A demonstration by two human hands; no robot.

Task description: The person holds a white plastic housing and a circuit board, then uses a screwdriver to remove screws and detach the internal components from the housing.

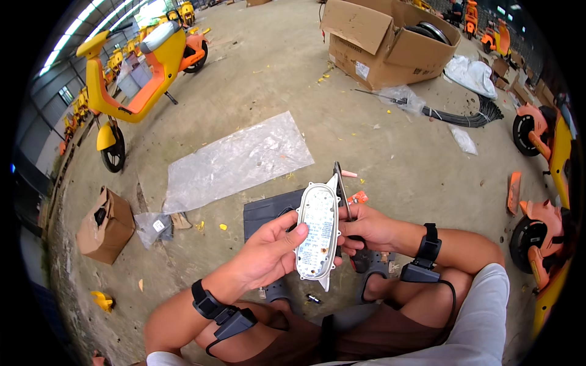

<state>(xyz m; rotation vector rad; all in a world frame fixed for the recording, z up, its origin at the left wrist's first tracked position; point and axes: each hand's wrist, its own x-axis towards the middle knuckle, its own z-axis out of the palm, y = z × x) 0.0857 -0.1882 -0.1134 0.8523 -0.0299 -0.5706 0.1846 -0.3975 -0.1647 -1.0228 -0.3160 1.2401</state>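
Note:
An oval silver metal case [318,232] with small screw lugs round its rim and a printed white face is held upright in front of me. My left hand [268,253] grips its left edge, thumb on the face. At its right edge, my right hand [366,226] is closed round what looks like a pair of scissors [339,180], dark blades pointing away from me. Whether the right fingers also press the case is hard to see. Behind the case lies a dark flat sheet [259,216] on the floor, with an orange packet [358,198] beside it.
A clear plastic sheet [238,165] lies ahead, with a small carton [108,226] at left. A large open carton [384,49] and a bundle of black cables [464,116] are farther off. Yellow-orange scooters stand left [131,91] and right [543,232]. A small dark part [314,299] lies between my feet.

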